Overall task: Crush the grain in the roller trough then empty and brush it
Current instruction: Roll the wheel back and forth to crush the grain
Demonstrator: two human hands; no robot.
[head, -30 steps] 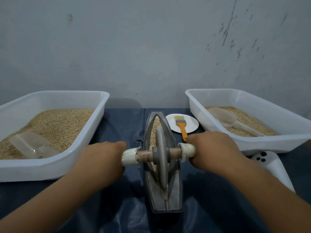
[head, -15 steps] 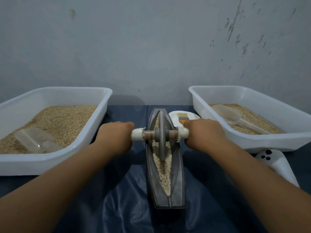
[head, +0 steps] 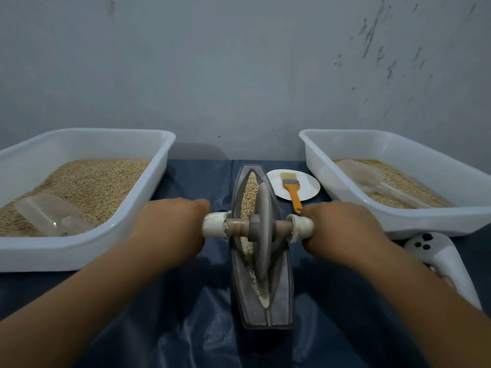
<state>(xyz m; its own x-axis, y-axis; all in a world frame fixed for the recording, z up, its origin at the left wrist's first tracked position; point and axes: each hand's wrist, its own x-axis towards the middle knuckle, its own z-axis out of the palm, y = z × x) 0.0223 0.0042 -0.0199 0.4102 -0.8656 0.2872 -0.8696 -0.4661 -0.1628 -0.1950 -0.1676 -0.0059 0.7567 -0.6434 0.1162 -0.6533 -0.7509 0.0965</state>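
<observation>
Left hand (head: pixel 170 227) and right hand (head: pixel 342 229) each grip an axle end of the roller wheel (head: pixel 261 229), mid-trough (head: pixel 281 301). Grain (head: pixel 249 192) lies uncrushed at the far end. Risk: uneven push tilts the wheel, spilling grain. Brush (head: pixel 292 188) on plate (head: pixel 308 181) sits just behind the right hand; grain tubs (head: pixel 87 251) flank both.

A scuffed grey wall (head: pixel 239 70) rises behind a table under dark blue sheeting (head: pixel 191 301).
</observation>
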